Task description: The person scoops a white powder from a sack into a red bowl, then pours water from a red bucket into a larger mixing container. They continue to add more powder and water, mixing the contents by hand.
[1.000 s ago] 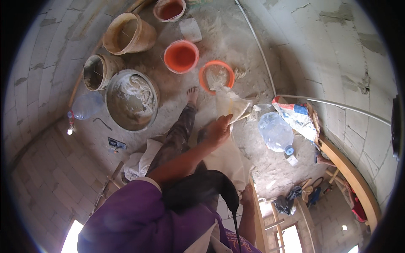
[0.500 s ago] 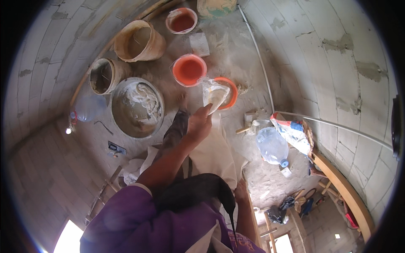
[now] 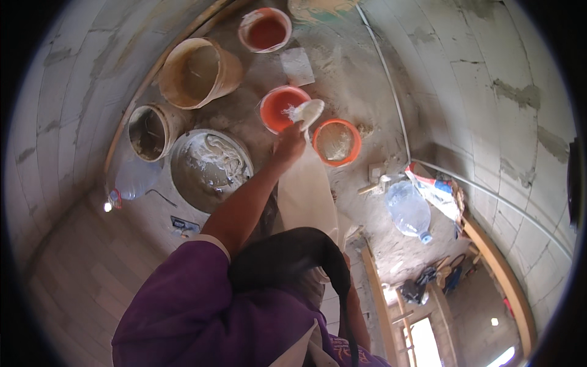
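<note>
My left hand (image 3: 290,145) reaches forward, its fingers closed on a whitish plastic scoop (image 3: 310,111). The scoop is tilted at the right rim of a red bucket (image 3: 273,113), and white material shows at its lip and inside that bucket. Just right of the hand stands an orange-rimmed bucket (image 3: 335,143) holding a pale, dusty substance. My right forearm (image 3: 362,327) hangs at my side, lower right; a dark strap and my clothing hide most of that hand, so its fingers do not show.
On the left are a wide tub (image 3: 183,164) with whitish mix and cloth, and two crusted buckets (image 3: 229,72). Another red bucket (image 3: 246,30) and a pale block (image 3: 298,66) lie farther off. Rightward sit a large clear bottle (image 3: 408,208), a torn sack (image 3: 435,186) and a wooden beam (image 3: 498,275).
My left hand has carried the scoop from over the orange-rimmed bucket leftward and farther to the red bucket, tipping it there. The view has shifted slightly.
</note>
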### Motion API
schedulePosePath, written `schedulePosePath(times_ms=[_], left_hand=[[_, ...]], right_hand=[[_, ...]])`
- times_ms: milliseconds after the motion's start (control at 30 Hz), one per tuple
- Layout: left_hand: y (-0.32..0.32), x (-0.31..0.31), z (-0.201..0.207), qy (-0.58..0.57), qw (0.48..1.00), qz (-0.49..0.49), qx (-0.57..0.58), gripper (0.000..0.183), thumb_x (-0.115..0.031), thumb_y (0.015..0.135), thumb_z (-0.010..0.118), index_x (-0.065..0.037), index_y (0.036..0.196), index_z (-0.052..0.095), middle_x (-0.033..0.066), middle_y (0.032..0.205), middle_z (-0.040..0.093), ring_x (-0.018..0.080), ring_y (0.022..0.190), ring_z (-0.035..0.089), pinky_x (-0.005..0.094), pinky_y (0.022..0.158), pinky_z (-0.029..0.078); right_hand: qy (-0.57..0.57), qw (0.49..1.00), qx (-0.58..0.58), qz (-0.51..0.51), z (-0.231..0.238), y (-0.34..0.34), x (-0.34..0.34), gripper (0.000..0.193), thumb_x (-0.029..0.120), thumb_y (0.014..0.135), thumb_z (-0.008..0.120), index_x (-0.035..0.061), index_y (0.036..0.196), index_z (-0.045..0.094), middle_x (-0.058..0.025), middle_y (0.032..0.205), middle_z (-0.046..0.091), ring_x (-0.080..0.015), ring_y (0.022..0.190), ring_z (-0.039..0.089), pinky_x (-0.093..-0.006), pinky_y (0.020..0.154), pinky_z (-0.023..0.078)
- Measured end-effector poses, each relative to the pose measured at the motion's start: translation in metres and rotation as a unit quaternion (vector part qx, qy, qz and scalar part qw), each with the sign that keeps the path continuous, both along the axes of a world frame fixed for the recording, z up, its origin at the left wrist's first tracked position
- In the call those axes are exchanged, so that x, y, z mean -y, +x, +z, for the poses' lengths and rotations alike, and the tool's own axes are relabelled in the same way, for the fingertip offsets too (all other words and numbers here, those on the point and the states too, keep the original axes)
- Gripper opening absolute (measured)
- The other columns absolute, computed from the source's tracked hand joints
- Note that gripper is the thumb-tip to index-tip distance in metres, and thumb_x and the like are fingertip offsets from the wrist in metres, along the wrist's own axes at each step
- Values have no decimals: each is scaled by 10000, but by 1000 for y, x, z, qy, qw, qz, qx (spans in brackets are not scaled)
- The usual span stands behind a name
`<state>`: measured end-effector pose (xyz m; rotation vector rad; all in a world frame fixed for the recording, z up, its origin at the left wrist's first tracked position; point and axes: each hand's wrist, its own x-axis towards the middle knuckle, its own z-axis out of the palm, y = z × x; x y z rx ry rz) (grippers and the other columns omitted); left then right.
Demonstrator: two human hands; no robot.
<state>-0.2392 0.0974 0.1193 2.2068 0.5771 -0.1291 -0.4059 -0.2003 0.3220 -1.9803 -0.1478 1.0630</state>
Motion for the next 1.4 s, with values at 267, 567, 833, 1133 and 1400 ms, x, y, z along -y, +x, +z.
schedulePosePath(times_ms=[267, 567, 833, 1133, 1400], left_hand=[[16, -56, -108, 35, 992, 1, -124, 276, -183, 892, 506, 13, 1081, 547, 241, 935, 623, 398, 897, 611, 502, 787, 466], [3, -110, -140, -57, 957, 88, -270, 512, -225, 812, 648, 5, 1239, 484, 223, 1164, 588, 346, 1082, 579, 412, 909, 455], [-89, -102, -62, -113, 936, 192, -273, 867, -508, 790, 656, 39, 1369, 313, 236, 1304, 478, 344, 1171, 508, 400, 962, 418], [-137, -42, 180, -602, 640, 335, -339, 701, -599, 874, 479, -75, 1335, 416, 94, 1272, 528, 248, 1116, 548, 412, 898, 451], [-117, -10, 162, -690, 525, 457, -201, 334, -330, 921, 562, -73, 1133, 559, 53, 993, 642, 169, 914, 635, 327, 741, 526]], right_hand=[[27, 998, 63, -11, 12, 32, -72, 337, 108, 820, 530, 13, 1138, 591, -185, 1085, 611, -381, 1016, 561, -409, 873, 453], [93, 961, -165, -202, 0, 61, -127, 333, 143, 891, 503, -1, 1188, 543, -238, 1184, 537, -398, 1018, 561, -405, 859, 457], [87, 994, 26, -56, -23, 60, -141, 294, 110, 910, 468, -30, 1152, 560, -176, 1104, 606, -270, 986, 580, -363, 845, 463], [-32, 996, 24, -84, -63, 38, -174, 241, 54, 861, 449, -37, 1033, 590, -279, 1008, 594, -417, 904, 593, -442, 765, 488], [-56, 907, -211, -359, -61, 78, -221, 224, 71, 859, 462, -64, 1012, 556, -263, 910, 622, -368, 855, 628, -399, 736, 488]])
